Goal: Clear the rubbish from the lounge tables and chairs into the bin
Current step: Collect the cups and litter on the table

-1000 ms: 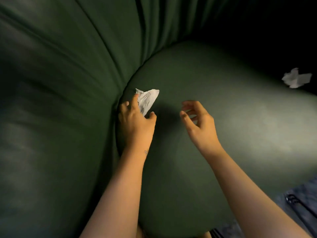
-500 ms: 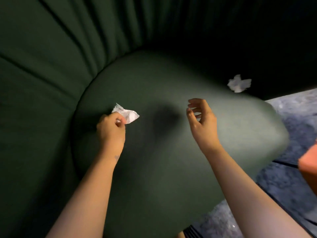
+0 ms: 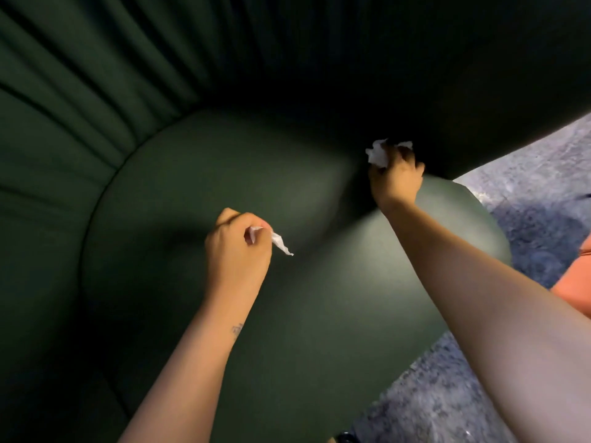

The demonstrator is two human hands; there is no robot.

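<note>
Most of the view is filled by a dark green armchair, whose rounded seat cushion (image 3: 192, 193) is wrapped at the back and left by a pleated backrest (image 3: 80, 91). A mottled grey-blue carpet (image 3: 537, 187) is seen past the seat's right edge, and a slice of an orange object (image 3: 577, 292) is cut off by the right border; what it is cannot be told. Two bare forearms are stretched out over the seat. The right hand (image 3: 396, 183) is reached to the far right of the cushion, where seat and backrest meet in shadow, and its fingers are curled round a white tissue wad (image 3: 379, 155); whether the wad is resting on the cushion cannot be told. The left hand (image 3: 236, 251) is held above the middle of the seat, closed into a fist, and a crumpled white paper (image 3: 281, 246) is pinched in it, with one twisted end left sticking out to the right. A small dark mark (image 3: 237, 329) is seen on the left forearm.
</note>
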